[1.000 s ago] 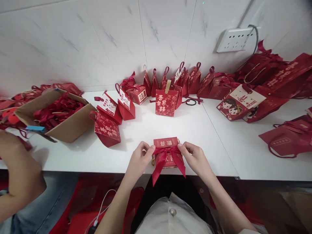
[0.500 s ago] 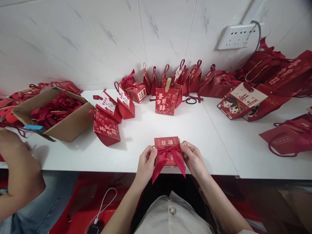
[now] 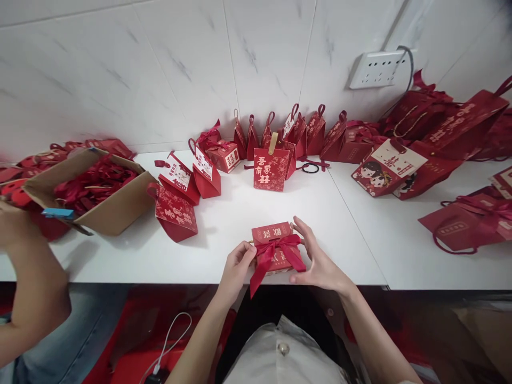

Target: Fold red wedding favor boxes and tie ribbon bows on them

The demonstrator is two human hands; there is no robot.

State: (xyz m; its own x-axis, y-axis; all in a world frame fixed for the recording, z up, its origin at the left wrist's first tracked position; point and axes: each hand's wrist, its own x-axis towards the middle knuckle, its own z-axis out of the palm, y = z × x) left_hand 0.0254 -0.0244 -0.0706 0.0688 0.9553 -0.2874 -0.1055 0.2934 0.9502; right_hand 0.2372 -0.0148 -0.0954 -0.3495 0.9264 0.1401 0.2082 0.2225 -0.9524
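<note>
right hand (image 3: 320, 266) wider around box (image 3: 280, 258) edge

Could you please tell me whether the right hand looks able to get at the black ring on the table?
Probably yes: the right hand is spread beside the ribbon-tied box, and no box stands between it and the black ring; the gold-clipped box is off to the ring's left.

- Worn on the head, above the near edge of the counter (image 3: 228, 226).
- Facing forward and down, from the pale shirt (image 3: 272, 354) at the near side to the tiled wall (image 3: 160, 74) at the far side.
- Set close to the hands (image 3: 235, 264) and the ribbon-tied box (image 3: 275, 233).
- Spread wide in one view, left past the carton (image 3: 128, 207), right to the red bags (image 3: 456, 232).
</note>
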